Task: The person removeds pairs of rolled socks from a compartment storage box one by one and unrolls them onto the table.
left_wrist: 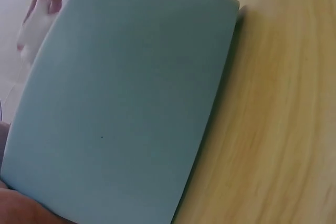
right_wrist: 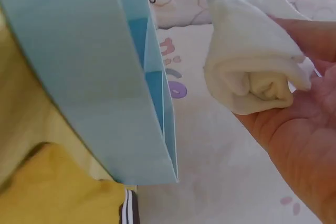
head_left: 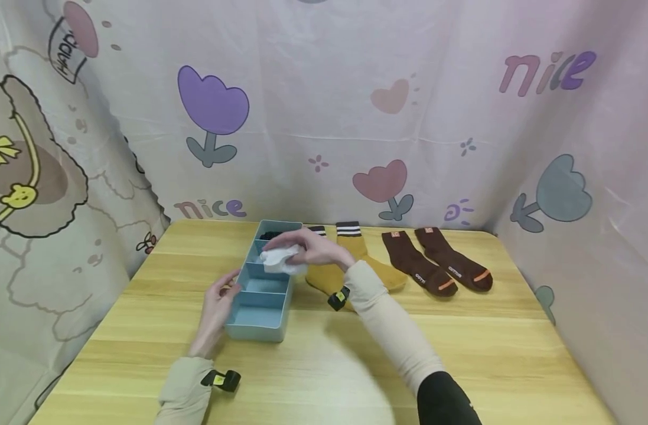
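In the head view my right hand (head_left: pixel 310 247) grips a white rolled sock (head_left: pixel 281 260) above the second compartment from the back of a blue divided storage box (head_left: pixel 257 340). The right wrist view shows the white sock (right_wrist: pixel 252 56) coiled into a roll between thumb and fingers, apart from the box (right_wrist: pixel 79 72). My left hand (head_left: pixel 216 307) holds the box's left side wall near its middle. A dark bundle (head_left: pixel 270 235) lies toward the back of the box; its kind is partly hidden by my right hand.
Mustard socks (head_left: pixel 355 248) with striped cuffs lie right of the box, partly behind my right arm. Farther right, two brown socks (head_left: pixel 422 265) lie flat on the wooden table (head_left: pixel 462 354). A printed curtain (head_left: pixel 313 106) hangs behind the table and along its sides.
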`<state>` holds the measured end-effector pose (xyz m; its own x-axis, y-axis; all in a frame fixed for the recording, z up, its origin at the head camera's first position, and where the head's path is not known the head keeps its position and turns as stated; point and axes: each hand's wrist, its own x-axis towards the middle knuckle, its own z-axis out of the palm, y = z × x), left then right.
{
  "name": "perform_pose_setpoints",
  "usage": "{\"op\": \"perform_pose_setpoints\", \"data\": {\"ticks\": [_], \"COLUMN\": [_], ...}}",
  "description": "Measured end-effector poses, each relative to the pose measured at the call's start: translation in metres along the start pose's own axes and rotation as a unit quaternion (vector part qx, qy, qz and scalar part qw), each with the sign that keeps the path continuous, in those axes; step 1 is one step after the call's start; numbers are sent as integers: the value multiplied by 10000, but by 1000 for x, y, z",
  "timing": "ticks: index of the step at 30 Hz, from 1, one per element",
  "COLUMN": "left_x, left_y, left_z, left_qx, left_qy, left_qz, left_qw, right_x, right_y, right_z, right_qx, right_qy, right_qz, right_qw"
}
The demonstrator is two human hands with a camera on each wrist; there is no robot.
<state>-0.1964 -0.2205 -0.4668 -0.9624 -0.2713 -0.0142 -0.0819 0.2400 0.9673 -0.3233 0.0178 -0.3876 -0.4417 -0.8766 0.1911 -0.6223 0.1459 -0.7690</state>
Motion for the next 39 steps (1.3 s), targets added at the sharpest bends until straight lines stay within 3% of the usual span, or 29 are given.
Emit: {"op": "perform_pose_setpoints", "data": {"ticks": [7, 11, 13, 15, 17, 21, 23, 24, 26, 28, 30, 32, 35, 39], "left_x": [5, 7, 6, 2, -7, -32, -44, -50, -62, -72, -79, -83, -83, -81], "left_y": [-1, 0, 1, 5, 10, 27, 35, 38, 39, 36, 30, 22, 13, 6], "left_z": [-5, -8, -7, -3, 3, 24, 38, 45, 59, 74, 87, 97, 104, 107], "left_qx": [39, 97, 251, 572, 1055, 1670, 1673, 1634, 1431, 1189, 818, 475, 231, 142], "left_qy": [19, 39, 113, 315, 587, 922, 742, 538, -174, -1159, -2185, -2968, -3487, -3718], "left_qz": [-41, -7, 206, 673, 1368, 2994, 3639, 3845, 4032, 3807, 3189, 2410, 1536, 1201], "left_qw": [10000, 9999, 9994, 9956, 9832, 9349, 9133, 9069, 9037, 9097, 9186, 9228, 9243, 9204], "right_x": [-52, -82, -98, -113, -127, -151, -160, -164, -170, -174, -178, -181, -186, -194], "right_y": [2, 6, 9, 11, 15, 20, 22, 24, 26, 28, 29, 29, 31, 34], "right_z": [22, 36, 43, 49, 55, 64, 69, 70, 73, 76, 78, 79, 83, 90], "right_qx": [291, 533, 500, 402, 408, 551, 628, 649, 710, 791, 863, 923, 1011, 1298], "right_qy": [-107, -75, -26, 24, 74, 119, 81, 53, 1, -20, 5, 64, 235, 502], "right_qz": [-192, 82, 262, 452, 545, 683, 636, 601, 504, 436, 432, 439, 477, 516], "right_qw": [9993, 9985, 9984, 9982, 9977, 9961, 9960, 9961, 9962, 9959, 9953, 9947, 9935, 9889]}}
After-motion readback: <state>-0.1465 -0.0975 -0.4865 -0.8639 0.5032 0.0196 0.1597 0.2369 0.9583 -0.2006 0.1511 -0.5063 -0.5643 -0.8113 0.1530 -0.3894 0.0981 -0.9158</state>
